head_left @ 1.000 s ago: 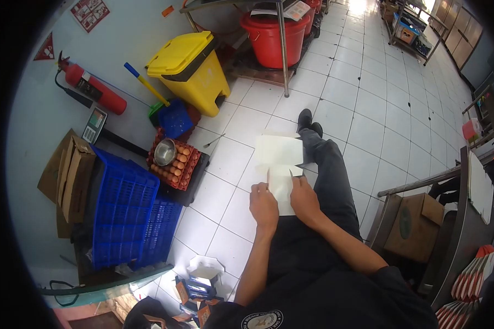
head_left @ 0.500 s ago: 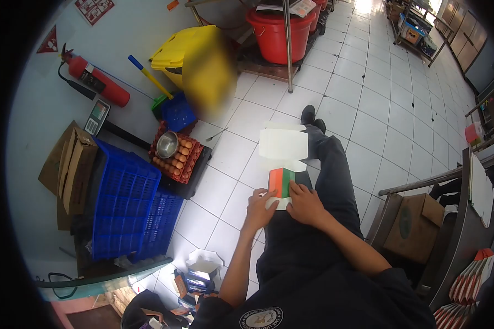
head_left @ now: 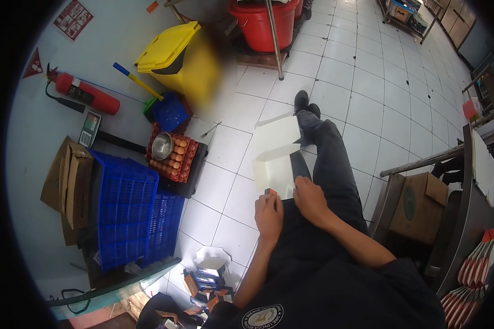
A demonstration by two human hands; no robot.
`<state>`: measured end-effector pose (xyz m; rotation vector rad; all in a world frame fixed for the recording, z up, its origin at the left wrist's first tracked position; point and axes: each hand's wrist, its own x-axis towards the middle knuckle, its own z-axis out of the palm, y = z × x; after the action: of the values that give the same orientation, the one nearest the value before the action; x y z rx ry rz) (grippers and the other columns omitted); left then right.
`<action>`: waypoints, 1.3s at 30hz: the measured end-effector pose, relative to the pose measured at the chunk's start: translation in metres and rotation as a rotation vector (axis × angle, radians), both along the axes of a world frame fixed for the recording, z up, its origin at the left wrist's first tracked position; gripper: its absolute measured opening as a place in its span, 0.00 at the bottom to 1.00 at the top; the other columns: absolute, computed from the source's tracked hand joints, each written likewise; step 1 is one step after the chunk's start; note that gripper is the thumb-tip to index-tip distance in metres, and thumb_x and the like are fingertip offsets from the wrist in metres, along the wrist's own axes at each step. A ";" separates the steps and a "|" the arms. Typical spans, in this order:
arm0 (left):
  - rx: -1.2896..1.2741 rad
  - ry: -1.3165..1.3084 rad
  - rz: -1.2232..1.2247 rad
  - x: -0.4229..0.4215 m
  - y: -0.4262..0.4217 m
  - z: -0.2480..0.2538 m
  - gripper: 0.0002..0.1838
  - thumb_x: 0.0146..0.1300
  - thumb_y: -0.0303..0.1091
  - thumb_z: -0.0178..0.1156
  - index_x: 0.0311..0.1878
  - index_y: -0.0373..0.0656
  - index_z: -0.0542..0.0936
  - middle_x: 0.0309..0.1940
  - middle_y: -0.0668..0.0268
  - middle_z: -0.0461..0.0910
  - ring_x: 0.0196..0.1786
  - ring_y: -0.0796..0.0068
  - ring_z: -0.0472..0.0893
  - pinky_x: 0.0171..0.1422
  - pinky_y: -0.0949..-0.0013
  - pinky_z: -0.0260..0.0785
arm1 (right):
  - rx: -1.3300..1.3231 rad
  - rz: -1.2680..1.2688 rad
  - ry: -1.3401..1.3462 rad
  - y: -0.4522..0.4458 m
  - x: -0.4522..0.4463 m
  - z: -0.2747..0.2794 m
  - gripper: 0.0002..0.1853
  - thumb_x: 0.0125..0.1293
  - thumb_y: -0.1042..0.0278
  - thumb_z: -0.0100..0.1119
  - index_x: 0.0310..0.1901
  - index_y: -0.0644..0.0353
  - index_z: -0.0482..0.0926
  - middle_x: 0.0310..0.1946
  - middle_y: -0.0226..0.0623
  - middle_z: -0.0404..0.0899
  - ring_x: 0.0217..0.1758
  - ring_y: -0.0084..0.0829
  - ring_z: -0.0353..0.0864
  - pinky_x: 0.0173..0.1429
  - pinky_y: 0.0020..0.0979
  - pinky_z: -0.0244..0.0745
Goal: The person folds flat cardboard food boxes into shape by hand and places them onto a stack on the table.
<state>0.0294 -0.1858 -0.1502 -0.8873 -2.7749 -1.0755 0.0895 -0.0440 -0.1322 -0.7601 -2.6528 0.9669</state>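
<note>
A partly folded cardboard box (head_left: 275, 172) rests over my lap, its white inside facing up and its long lid flap stretched out toward my feet. At its near left corner, where a bit of orange print shows, my left hand (head_left: 269, 217) is closed with the fingers bent on the edge. My right hand (head_left: 311, 200) grips the near right side, fingers pressed against the wall. The undersides of both hands' fingers are partly hidden.
Left of me stand a blue crate (head_left: 123, 205), a tray of eggs (head_left: 178, 159) with a metal bowl (head_left: 162, 146), and a yellow bin (head_left: 175, 60). Folded boxes (head_left: 211, 277) lie on the floor near another person (head_left: 162, 312). A brown carton (head_left: 418, 208) sits under the right-hand table.
The panel with orange and green print has been turned, and the white inside now faces up. Both hands have shifted to the box's near corners. The whole view has moved slightly.
</note>
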 end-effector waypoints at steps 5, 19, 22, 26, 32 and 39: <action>-0.231 0.095 -0.168 -0.006 0.002 0.023 0.15 0.64 0.29 0.64 0.51 0.32 0.81 0.49 0.54 0.77 0.52 0.54 0.78 0.56 0.58 0.73 | 0.090 0.248 0.057 -0.012 0.004 -0.002 0.11 0.64 0.69 0.60 0.42 0.68 0.76 0.39 0.52 0.79 0.42 0.50 0.82 0.48 0.44 0.80; -0.089 0.103 -0.182 -0.010 0.041 0.030 0.18 0.58 0.40 0.71 0.44 0.38 0.79 0.45 0.55 0.80 0.48 0.52 0.81 0.51 0.53 0.73 | -0.694 -0.070 0.159 0.046 -0.030 -0.011 0.17 0.70 0.60 0.64 0.44 0.70 0.81 0.31 0.40 0.85 0.31 0.26 0.86 0.36 0.27 0.79; -0.111 0.093 -0.122 -0.013 0.041 0.028 0.14 0.61 0.40 0.68 0.42 0.39 0.81 0.39 0.55 0.81 0.44 0.53 0.82 0.48 0.52 0.73 | -1.005 -0.174 0.127 0.057 -0.027 -0.013 0.12 0.73 0.66 0.59 0.45 0.70 0.80 0.33 0.35 0.84 0.34 0.24 0.85 0.37 0.26 0.79; 0.009 -0.032 -0.096 -0.019 0.046 0.026 0.12 0.67 0.37 0.62 0.44 0.38 0.85 0.31 0.60 0.82 0.36 0.54 0.82 0.48 0.58 0.73 | -0.856 -0.142 0.164 0.049 -0.012 -0.020 0.10 0.73 0.68 0.59 0.40 0.69 0.81 0.32 0.39 0.85 0.31 0.27 0.85 0.37 0.28 0.78; 0.043 -0.643 -0.098 -0.041 0.042 0.022 0.19 0.73 0.41 0.59 0.56 0.35 0.84 0.42 0.55 0.89 0.41 0.64 0.88 0.49 0.65 0.76 | -0.619 -0.109 0.198 0.032 -0.024 -0.019 0.10 0.71 0.68 0.59 0.43 0.68 0.82 0.34 0.46 0.85 0.37 0.40 0.85 0.46 0.37 0.77; 0.278 -1.073 -0.126 -0.055 0.033 0.026 0.17 0.72 0.36 0.64 0.57 0.34 0.84 0.45 0.62 0.88 0.44 0.79 0.83 0.50 0.75 0.74 | -0.614 -0.076 0.154 0.033 -0.024 -0.004 0.10 0.70 0.69 0.59 0.42 0.69 0.83 0.37 0.49 0.86 0.38 0.39 0.87 0.47 0.35 0.78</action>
<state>-0.0260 -0.1529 -0.1239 -0.5192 -3.1204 -2.4717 0.0657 -0.0111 -0.1357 -0.8462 -2.1783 1.7674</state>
